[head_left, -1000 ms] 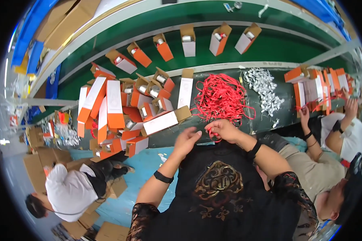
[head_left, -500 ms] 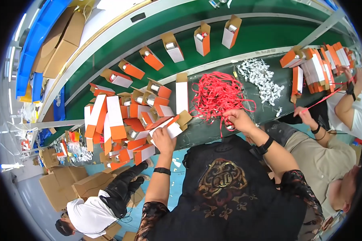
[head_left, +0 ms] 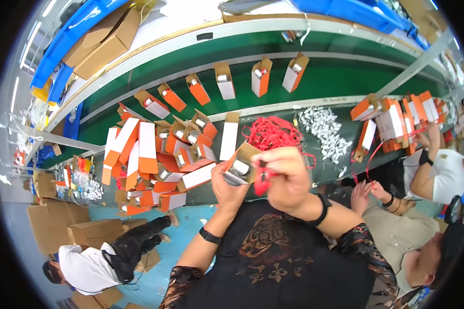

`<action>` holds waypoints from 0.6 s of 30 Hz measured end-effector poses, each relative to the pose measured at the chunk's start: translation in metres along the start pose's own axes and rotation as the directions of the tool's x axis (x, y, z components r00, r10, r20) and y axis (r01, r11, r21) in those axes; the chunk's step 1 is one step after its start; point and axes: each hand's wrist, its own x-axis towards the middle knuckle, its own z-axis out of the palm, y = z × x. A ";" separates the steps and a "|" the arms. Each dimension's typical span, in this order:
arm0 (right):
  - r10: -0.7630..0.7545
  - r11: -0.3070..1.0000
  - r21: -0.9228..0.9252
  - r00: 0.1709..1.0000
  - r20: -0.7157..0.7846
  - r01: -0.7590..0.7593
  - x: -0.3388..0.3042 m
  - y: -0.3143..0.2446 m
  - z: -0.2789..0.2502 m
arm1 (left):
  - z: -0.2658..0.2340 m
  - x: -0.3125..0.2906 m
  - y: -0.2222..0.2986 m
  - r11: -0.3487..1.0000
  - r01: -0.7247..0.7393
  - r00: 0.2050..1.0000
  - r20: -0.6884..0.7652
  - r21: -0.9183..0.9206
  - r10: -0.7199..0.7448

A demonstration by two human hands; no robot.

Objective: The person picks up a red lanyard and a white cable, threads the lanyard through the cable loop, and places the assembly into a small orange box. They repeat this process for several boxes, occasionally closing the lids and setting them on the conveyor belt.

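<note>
My left hand (head_left: 228,191) is wrapped round a small open box (head_left: 248,153), whose brown flaps stand up. A white cylindrical item (head_left: 239,167) shows inside it. Close beside the box's mouth, my right hand (head_left: 286,180) pinches a bundled red strap (head_left: 262,178), like a lanyard. Beyond my hands lies a tangled heap of red straps (head_left: 273,133), with a heap of small white cord-like pieces (head_left: 325,131) to its right. Left of my left hand is a pile of orange-and-white boxes (head_left: 148,147), several of them open with white items inside.
A row of open boxes (head_left: 225,87) stands on the green conveyor belt (head_left: 273,46) behind the dark worktable. More boxes (head_left: 392,123) are stacked at the right, where co-workers' hands (head_left: 371,190) handle red straps. A metal post (head_left: 415,64) rises there. Cartons (head_left: 56,226) and a person (head_left: 93,270) are at lower left.
My left hand has lifted a box from the pile and brought it right, toward me. My right hand has left the red heap with a strap and come up beside the box. The view has shifted.
</note>
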 end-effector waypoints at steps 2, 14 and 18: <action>-0.078 0.966 -0.230 0.983 0.164 0.115 0.000 0.016 0.003 | 0.002 0.001 0.006 0.999 0.011 1.000 -0.021 -0.037 -0.011; 0.374 0.707 -0.706 0.826 0.421 0.039 -0.017 -0.014 -0.016 | -0.002 0.002 0.008 0.999 -0.036 0.999 -0.034 -0.036 0.035; 0.593 0.602 -0.797 0.695 0.407 -0.046 -0.014 -0.024 -0.011 | -0.004 0.005 0.004 0.952 -0.285 0.953 -0.074 0.111 0.294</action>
